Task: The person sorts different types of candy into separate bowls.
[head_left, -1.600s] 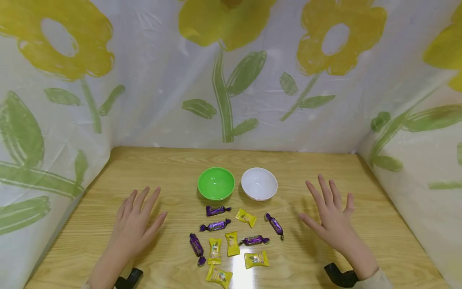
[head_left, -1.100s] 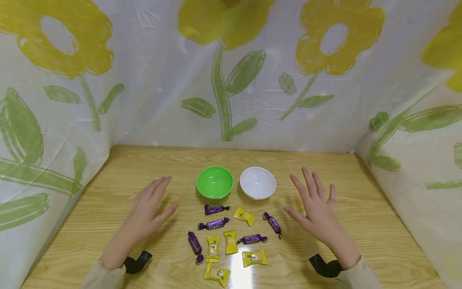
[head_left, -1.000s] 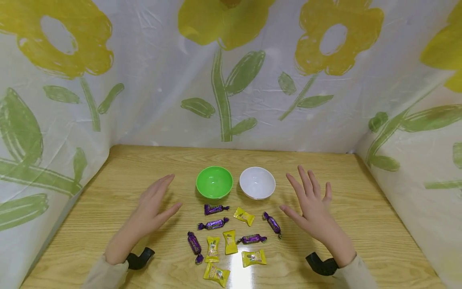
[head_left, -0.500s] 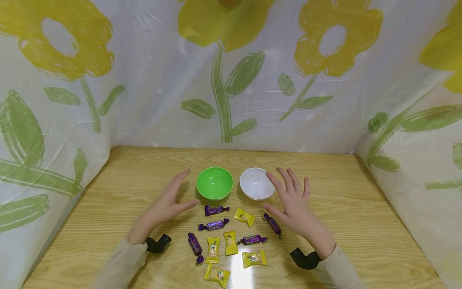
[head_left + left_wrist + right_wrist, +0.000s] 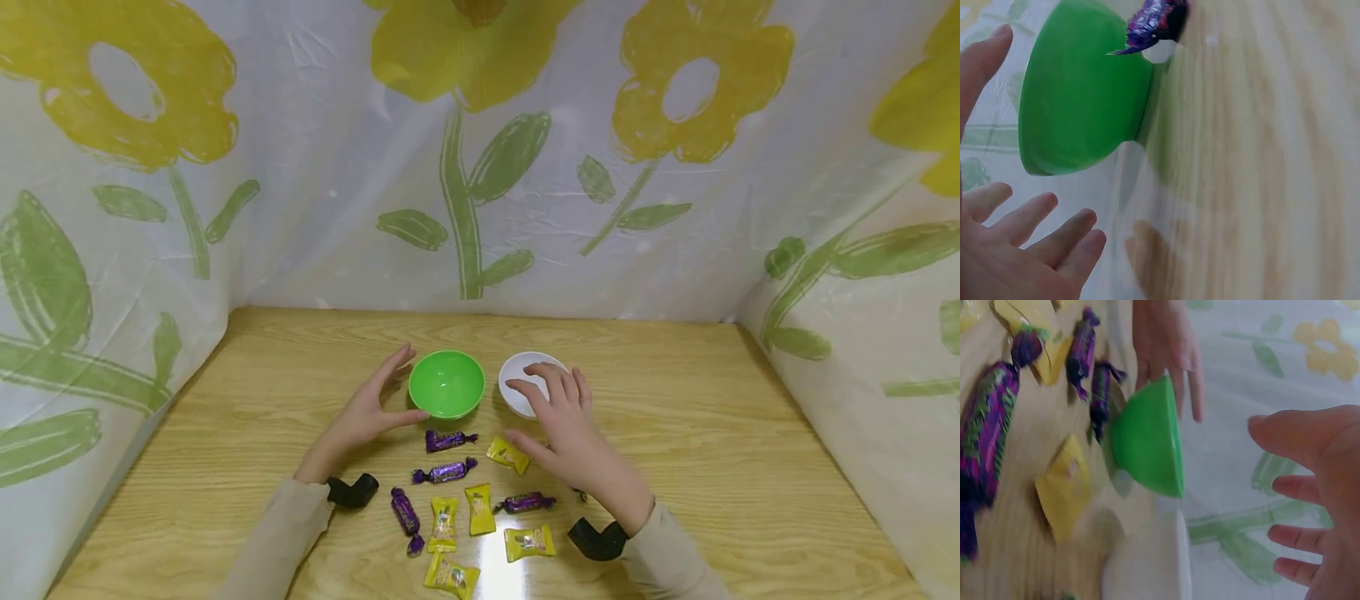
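My left hand [image 5: 367,412] is at the left side of a green bowl [image 5: 447,384], thumb and fingers spread. In the head view its thumb tip overlaps the bowl's near rim; the left wrist view shows gaps between the fingertips [image 5: 1088,219] and the green wall. My right hand [image 5: 566,429] hovers with loosely bent, spread fingers over the white bowl [image 5: 512,372], hiding part of it. Nothing is between its thumb and fingers. Below its thumb lies a yellow-wrapped candy [image 5: 504,454], partly covered. A purple twist-wrapped candy beneath the right hand is mostly hidden.
In front of the bowls lie several purple candies [image 5: 447,472] and several yellow candies [image 5: 444,523] on the wooden table [image 5: 720,433]. A white curtain [image 5: 337,250] with printed flowers surrounds the back and sides. Black wrist-camera mounts [image 5: 597,540] stick out from both wrists.
Both hands have come inward from the sides, the left rightward to the green bowl, the right leftward over the white bowl. Bowls and candies have stayed in place.
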Demonstrator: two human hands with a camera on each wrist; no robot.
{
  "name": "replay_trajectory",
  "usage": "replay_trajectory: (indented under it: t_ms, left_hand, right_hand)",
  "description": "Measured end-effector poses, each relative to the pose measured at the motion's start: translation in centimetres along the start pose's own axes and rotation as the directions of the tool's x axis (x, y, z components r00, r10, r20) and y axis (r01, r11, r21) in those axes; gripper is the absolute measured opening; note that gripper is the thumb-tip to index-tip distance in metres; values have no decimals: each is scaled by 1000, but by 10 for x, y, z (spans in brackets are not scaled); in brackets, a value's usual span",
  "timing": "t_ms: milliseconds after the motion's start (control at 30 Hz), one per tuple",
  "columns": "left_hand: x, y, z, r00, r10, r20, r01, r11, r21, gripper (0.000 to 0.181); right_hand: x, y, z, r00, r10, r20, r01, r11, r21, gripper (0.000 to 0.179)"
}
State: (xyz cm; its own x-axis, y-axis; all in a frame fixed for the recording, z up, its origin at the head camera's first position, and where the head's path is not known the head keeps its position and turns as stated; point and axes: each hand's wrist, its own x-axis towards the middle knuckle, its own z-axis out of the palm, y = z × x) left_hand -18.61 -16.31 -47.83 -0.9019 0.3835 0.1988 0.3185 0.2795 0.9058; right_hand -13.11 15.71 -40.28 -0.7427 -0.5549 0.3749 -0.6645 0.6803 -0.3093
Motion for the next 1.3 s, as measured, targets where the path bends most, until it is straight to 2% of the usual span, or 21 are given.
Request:
replay_trajectory:
  t_ms: [133, 300, 400, 533, 667, 833, 1000, 1100, 1167, 1300]
  left_hand:
    - [4, -6, 1, 999, 41, 22, -38, 991, -125, 106]
    - [8, -13, 4, 996, 82, 46, -73, 983, -166, 105]
    - [9, -17, 7, 995, 85, 60, -74, 983, -166, 105]
    - [10, -21, 12, 997, 47, 64, -38, 989, -140, 107]
    - [12, -23, 16, 998, 22, 59, -15, 994, -109, 107]
    - [13, -24, 19, 1000, 9, 23, -7, 996, -89, 107]
    - [11, -14, 18, 1000, -7, 15, 8, 997, -73, 109]
    - [9, -15, 17, 1000, -5, 8, 6, 998, -66, 109]
    - [10, -23, 18, 1000, -1, 4, 1, 998, -63, 109]
    - [9, -23, 18, 1000, -2, -2, 2, 998, -67, 107]
  right_hand:
    - [4, -4, 11, 997, -63, -33, 63, 998, 12, 52]
    - [10, -11, 22, 995, -98, -35, 100, 994, 47, 39]
    - [13, -16, 28, 993, -116, -28, 118, 991, 64, 25]
    - [17, -22, 36, 989, -148, -5, 148, 986, 75, 14]
    - [20, -27, 43, 987, -160, 32, 158, 985, 63, 15]
    - [23, -30, 53, 981, -172, 87, 172, 985, 12, 19]
    - [24, -34, 61, 976, -169, 138, 169, 986, 11, 17]
    - [23, -35, 65, 971, -160, 180, 157, 987, 31, 14]
    - [22, -35, 66, 966, -154, 209, 149, 988, 36, 12]
    - [22, -33, 69, 957, -159, 241, 155, 987, 34, 13]
